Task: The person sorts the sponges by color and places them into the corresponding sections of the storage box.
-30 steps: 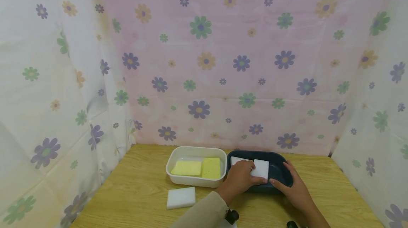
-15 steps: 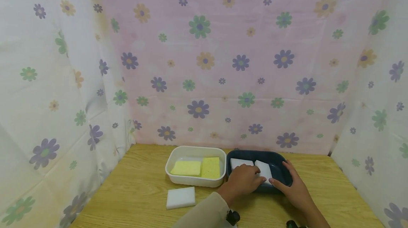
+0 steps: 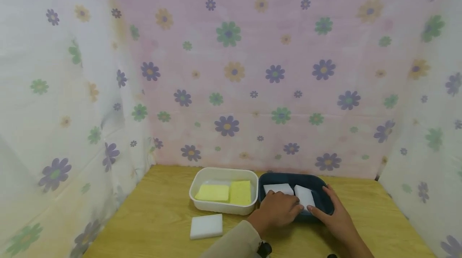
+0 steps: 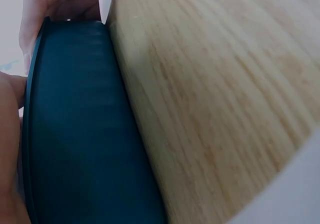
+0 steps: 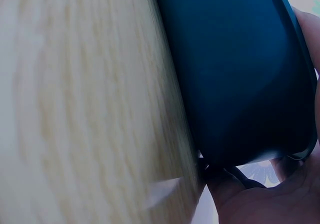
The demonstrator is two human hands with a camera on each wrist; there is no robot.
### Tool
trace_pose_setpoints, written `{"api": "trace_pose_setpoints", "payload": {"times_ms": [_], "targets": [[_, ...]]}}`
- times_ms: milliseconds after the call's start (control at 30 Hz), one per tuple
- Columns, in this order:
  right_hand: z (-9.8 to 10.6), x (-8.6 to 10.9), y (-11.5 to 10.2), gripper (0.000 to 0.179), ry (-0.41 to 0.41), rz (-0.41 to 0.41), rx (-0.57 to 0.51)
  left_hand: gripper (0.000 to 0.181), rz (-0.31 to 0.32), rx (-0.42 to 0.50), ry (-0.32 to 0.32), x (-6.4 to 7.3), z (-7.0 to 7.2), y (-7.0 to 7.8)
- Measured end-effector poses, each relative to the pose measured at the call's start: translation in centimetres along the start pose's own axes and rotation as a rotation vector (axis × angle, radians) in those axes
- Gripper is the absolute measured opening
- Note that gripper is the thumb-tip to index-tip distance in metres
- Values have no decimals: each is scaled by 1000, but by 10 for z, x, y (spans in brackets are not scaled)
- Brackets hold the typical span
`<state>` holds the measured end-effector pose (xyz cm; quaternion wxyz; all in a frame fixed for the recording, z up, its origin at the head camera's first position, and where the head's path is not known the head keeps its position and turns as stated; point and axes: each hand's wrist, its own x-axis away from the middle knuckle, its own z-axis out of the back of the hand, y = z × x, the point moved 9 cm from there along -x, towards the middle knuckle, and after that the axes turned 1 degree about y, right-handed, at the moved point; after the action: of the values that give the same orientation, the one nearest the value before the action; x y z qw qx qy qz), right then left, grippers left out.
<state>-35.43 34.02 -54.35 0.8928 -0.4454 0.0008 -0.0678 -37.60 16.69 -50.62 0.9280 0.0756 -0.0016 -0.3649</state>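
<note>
Inside the dark blue tub (image 3: 294,176) lie two white sponges, the left sponge (image 3: 279,188) and the slanted right sponge (image 3: 304,197). My left hand (image 3: 278,209) reaches over the front rim with bent fingers. Its index finger and thumb lie at the right sponge's near left edge; whether they pinch it is hidden. My right hand (image 3: 339,220) grips the tub's right end, thumb over the near rim and fingers at the far side. In the right wrist view this hand (image 5: 270,194) is wrapped about the end of the tub (image 5: 240,69). The left wrist view shows the tub's side (image 4: 85,119).
A white tub (image 3: 193,186) with two yellow sponges (image 3: 240,192) stands against the dark tub's left side. Before it, on the wooden table (image 3: 155,210), lies another white sponge (image 3: 206,226). Flowered cloth (image 3: 249,130) hangs behind and at both sides.
The right white sponge has turned aslant and shifted right, away from the left one. My left hand has drawn back toward the near rim, uncovering more of both. My right hand stays on the tub.
</note>
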Motion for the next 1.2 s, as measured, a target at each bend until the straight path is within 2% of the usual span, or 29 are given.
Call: {"api": "trace_pose_setpoints", "payload": {"times_ms": [300,500,867,1200], "targets": [[2,-3,-2,116,0,3,2,58,14,-90,-1,-2,-6,-3],[1,-2,-2,114,-6,22,-15,58,3,-124,-11,-1,-10,-2],[-1,-3,0,113,-7,27,0,64,18,-162,-19,2,-10,-2],[0,0,2,115,-8,2,9,71,-72,-224,-27,2,-12,6]]}}
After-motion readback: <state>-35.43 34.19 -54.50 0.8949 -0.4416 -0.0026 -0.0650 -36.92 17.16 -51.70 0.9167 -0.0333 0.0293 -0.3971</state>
